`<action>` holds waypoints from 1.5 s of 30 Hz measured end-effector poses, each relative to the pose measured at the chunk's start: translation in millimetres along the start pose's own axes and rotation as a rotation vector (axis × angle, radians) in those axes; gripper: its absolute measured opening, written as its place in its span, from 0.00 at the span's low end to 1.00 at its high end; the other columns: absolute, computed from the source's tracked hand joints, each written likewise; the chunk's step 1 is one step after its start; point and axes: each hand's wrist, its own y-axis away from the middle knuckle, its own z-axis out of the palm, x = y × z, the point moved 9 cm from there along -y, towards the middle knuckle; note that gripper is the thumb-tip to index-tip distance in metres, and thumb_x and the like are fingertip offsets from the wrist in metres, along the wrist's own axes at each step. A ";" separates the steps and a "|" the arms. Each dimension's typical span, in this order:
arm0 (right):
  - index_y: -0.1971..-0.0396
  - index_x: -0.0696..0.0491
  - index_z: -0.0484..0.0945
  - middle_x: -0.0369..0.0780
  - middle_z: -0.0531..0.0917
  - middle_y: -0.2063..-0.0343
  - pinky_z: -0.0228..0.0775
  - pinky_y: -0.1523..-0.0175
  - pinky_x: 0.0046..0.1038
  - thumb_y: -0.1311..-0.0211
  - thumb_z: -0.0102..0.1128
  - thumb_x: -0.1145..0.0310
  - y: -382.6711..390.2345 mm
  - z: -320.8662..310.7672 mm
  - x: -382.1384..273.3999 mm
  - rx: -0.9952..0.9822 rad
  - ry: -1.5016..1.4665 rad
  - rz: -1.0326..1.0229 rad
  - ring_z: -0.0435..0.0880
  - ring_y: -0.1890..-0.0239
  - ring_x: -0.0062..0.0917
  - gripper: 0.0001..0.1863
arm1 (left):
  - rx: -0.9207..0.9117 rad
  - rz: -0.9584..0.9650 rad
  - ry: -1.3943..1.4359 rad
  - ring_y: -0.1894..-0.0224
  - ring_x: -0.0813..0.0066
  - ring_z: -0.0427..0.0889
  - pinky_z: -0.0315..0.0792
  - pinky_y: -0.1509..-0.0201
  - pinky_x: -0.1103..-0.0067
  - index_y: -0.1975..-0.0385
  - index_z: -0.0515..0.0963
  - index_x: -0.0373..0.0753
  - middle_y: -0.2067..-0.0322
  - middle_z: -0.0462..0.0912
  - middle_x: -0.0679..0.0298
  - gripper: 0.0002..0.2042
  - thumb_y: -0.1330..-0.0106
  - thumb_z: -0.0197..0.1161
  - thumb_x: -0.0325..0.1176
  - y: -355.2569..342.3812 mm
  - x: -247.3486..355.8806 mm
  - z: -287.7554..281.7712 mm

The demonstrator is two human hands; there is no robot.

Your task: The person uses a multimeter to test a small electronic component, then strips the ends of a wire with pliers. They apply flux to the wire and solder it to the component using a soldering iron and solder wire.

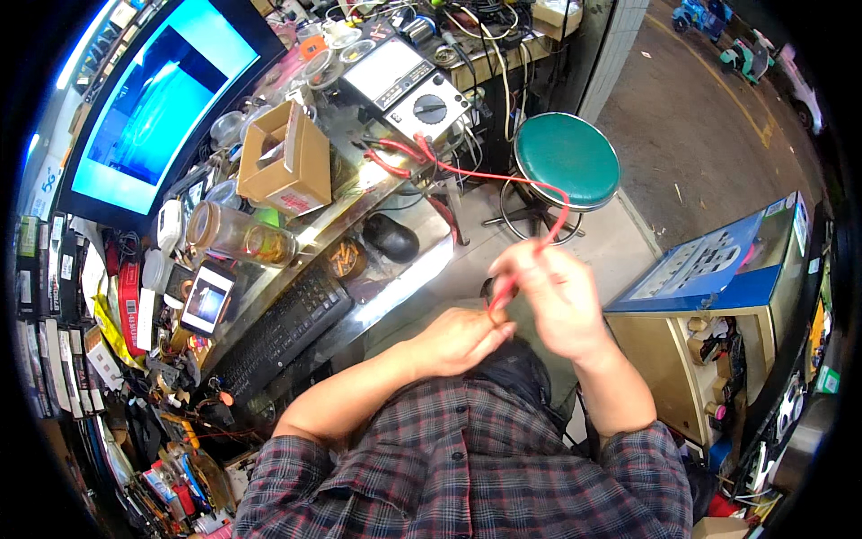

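Note:
My right hand (557, 292), slightly smeared by motion, is closed round a red test lead (503, 292) in front of my chest. Its red cable (503, 174) loops back past the stool to the bench, near an analog multimeter (429, 110) with a large dial. Right below the lead's end, my left hand (462, 341) is closed in a pinch, fingertips touching or nearly touching it. What lies between the left fingers is too small to make out. More red and black leads (392, 160) lie bunched at the bench edge below the meter.
A green stool (567, 160) stands beyond my hands, with a blue-topped cabinet (709, 260) to the right. On the bench are a keyboard (283, 337), a mouse (391, 237), a cardboard box (285, 162), a jar (238, 234), a lit phone (208, 298) and a monitor (166, 108).

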 end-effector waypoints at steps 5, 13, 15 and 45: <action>0.34 0.55 0.73 0.43 0.83 0.49 0.79 0.39 0.35 0.23 0.58 0.66 53.2 -3.4 16.8 0.063 -0.386 -0.267 0.85 0.45 0.32 0.22 | -0.240 -0.005 0.963 0.81 0.82 0.75 0.68 0.76 0.83 0.69 0.73 0.40 0.79 0.76 0.69 0.25 0.12 0.43 0.50 -42.8 118.5 -33.4; 0.62 0.55 0.80 0.35 0.80 0.67 0.71 0.56 0.26 0.18 0.55 0.61 59.7 -164.6 116.4 0.600 0.271 0.036 0.78 0.63 0.20 0.14 | -0.453 0.218 1.578 0.72 0.70 0.74 0.68 0.64 0.76 0.72 0.70 0.43 0.74 0.79 0.59 0.23 0.13 0.42 0.47 -27.5 194.9 -50.2; 0.65 0.54 0.77 0.32 0.76 0.71 0.67 0.56 0.23 0.15 0.53 0.57 59.6 -230.9 87.9 0.880 0.327 -0.128 0.73 0.65 0.16 0.18 | -0.448 0.128 1.607 0.69 0.68 0.74 0.68 0.60 0.73 0.73 0.69 0.44 0.71 0.79 0.57 0.22 0.13 0.41 0.45 -15.6 165.9 -17.0; 0.50 0.54 0.82 0.39 0.82 0.66 0.76 0.63 0.32 0.42 0.78 0.69 -50.3 52.0 -20.8 -0.108 0.627 -0.575 0.82 0.68 0.32 0.20 | 0.646 0.011 -0.555 0.57 0.62 0.84 0.80 0.54 0.73 0.38 0.80 0.31 0.55 0.84 0.54 0.26 0.39 0.75 0.26 48.0 45.0 -158.5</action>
